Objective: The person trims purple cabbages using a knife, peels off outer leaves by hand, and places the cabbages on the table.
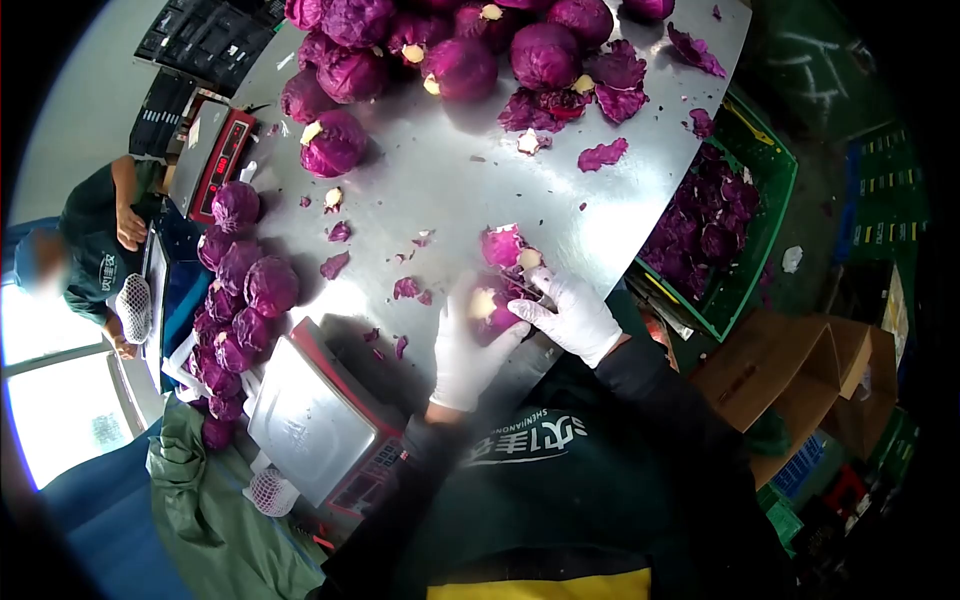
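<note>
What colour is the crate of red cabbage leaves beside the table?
The crate is green, seen best in the head view.

Smooth, matt white gloves [465,350] at the grip; beneath it, a glossy, smooth metal table [400,210]; beyond it, waxy purple cabbages [460,68]; left of it, a scale [315,420] with a smooth metal plate; right of it, a green plastic crate [778,225] and matt brown cardboard [755,365]; far left, creased green cloth [190,480].
</note>
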### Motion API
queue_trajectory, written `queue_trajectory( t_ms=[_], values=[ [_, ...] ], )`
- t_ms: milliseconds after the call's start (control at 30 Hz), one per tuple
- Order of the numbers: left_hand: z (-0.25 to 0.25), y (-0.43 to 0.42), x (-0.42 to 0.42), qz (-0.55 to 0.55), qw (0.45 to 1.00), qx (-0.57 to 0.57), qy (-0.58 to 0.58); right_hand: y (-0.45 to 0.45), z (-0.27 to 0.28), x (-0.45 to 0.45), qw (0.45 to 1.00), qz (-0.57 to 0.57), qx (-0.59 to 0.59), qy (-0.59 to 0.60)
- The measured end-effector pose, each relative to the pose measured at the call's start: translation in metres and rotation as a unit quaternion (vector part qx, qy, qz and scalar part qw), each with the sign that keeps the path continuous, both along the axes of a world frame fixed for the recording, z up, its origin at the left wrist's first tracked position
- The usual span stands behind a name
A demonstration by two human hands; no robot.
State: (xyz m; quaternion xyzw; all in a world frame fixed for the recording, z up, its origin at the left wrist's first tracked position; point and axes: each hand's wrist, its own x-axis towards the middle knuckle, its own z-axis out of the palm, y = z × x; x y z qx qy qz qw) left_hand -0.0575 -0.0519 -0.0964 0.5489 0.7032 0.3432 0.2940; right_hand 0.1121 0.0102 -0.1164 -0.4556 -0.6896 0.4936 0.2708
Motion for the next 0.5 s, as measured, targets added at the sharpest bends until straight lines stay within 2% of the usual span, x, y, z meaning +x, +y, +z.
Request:
queue_trajectory(
  t_ms=[100, 167, 233, 267, 300, 333, 367, 433, 467, 500],
  values=[
    [-0.009, 0.004, -0.009, -0.016, 0.998, -0.016, -0.065, -0.001, -0.008, 0.001, 0.977, 0.017, 0.189, -0.093],
    [0.007, 0.009, -0.007, -0.003, 0.99, -0.07, -0.125, -0.002, -0.008, 0.004, 0.95, 0.02, 0.288, -0.122],
    [0.004, 0.009, -0.012, 0.009, 0.982, -0.081, -0.171, -0.005, -0.001, 0.018, 0.958, -0.016, 0.268, -0.102],
    [0.002, 0.01, -0.013, -0.004, 0.989, -0.067, -0.135, -0.006, -0.009, 0.022, 0.968, -0.051, 0.239, -0.061],
    [0.002, 0.009, -0.014, -0.001, 0.982, -0.072, -0.176, -0.009, -0.016, 0.026, 0.974, -0.087, 0.209, -0.022],
    [0.007, 0.01, -0.014, 0.001, 0.973, -0.076, -0.217, -0.009, -0.004, 0.033, 0.986, -0.082, 0.125, -0.079],
    [0.009, 0.011, -0.014, 0.001, 0.963, -0.08, -0.258, -0.009, -0.004, 0.034, 0.989, -0.077, 0.095, -0.077],
    [0.008, 0.008, -0.012, -0.004, 0.966, -0.068, -0.25, -0.007, -0.004, 0.03, 0.995, -0.066, 0.035, -0.069],
    [0.008, 0.007, -0.01, 0.002, 0.968, -0.055, -0.245, -0.005, 0.009, 0.022, 0.996, -0.064, 0.049, -0.046],
    [0.009, 0.007, -0.009, 0.008, 0.97, -0.041, -0.239, -0.002, 0.024, 0.014, 0.987, -0.034, 0.14, -0.076]
  ],
)
